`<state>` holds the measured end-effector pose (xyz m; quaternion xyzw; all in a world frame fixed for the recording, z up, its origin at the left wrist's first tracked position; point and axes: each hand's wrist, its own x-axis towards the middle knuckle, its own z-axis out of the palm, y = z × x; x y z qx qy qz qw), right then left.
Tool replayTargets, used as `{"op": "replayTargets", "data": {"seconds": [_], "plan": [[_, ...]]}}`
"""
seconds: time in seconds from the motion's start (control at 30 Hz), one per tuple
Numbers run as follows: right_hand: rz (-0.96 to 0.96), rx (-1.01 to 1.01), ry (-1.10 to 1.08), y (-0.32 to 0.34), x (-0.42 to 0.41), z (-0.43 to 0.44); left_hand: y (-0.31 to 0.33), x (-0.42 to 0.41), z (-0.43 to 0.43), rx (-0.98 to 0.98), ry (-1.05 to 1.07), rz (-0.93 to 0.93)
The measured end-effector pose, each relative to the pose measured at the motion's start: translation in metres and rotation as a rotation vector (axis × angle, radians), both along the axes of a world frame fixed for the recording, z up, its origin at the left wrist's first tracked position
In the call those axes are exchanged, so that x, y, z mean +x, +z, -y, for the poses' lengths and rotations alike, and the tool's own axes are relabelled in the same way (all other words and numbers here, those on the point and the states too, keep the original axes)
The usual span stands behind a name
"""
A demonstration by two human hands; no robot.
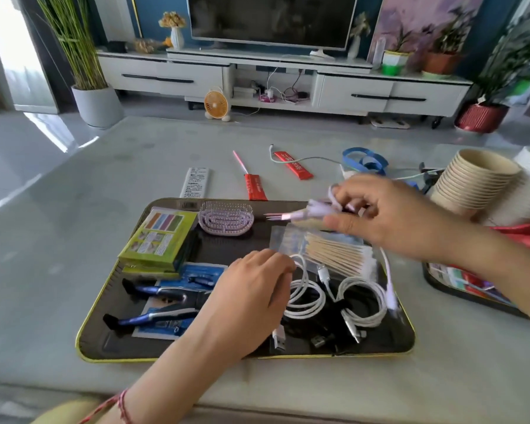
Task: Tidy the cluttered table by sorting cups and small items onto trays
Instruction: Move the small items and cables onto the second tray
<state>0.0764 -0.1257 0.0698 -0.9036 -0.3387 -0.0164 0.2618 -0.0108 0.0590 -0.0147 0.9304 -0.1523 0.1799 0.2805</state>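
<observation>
1. The right hand (389,215) is clenched on a lilac cable (314,211), pinched near its bunched plugs and held in the air over the far side of the tray (110,341). The view is blurred here.
2. The left hand (251,289) lies on a coiled white cable (306,301), nearer the person than the grip. I cannot tell whether it pinches or only presses.
3. The lilac tail seems to hang to the right of the grip. I would loop it up first, so it does not drag the cotton swabs (334,252) just under the grip.
4. The tray also holds a hairbrush (225,220) and a green box (159,240) left of the grip, and blue-handled tools (159,292).
5. Right of the grip a second tray (441,286) holds coloured packets. Stacked paper cups (471,185) lean beyond it.
</observation>
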Motion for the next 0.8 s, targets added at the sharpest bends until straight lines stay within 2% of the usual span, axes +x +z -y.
{"op": "replayTargets", "data": {"seconds": [0.1,0.2,0.3,0.43,0.53,0.67,0.73,0.8], "plan": [[0.026,-0.256,0.092,-0.040,-0.015,0.004,-0.005,-0.010,0.010,0.074,-0.116,0.004],[0.158,-0.319,0.141,-0.078,-0.024,0.007,-0.013,-0.023,0.020,0.175,-0.178,-0.008],[0.259,-0.295,0.121,-0.092,-0.025,0.009,-0.017,-0.027,0.021,0.158,-0.192,-0.014],[0.180,-0.221,0.132,-0.085,-0.020,0.004,-0.017,-0.022,0.018,0.062,-0.194,-0.005],[0.159,-0.091,0.104,-0.086,-0.017,-0.009,-0.019,-0.020,0.019,0.085,-0.169,0.039],[0.015,0.012,0.038,-0.089,-0.015,-0.020,-0.024,-0.019,0.018,0.055,-0.152,0.064],[-0.071,0.037,0.020,-0.090,-0.014,-0.020,-0.023,-0.020,0.016,0.010,-0.079,0.103],[-0.071,0.060,0.015,-0.089,-0.015,-0.018,-0.020,-0.020,0.015,-0.049,0.017,0.138]]}}
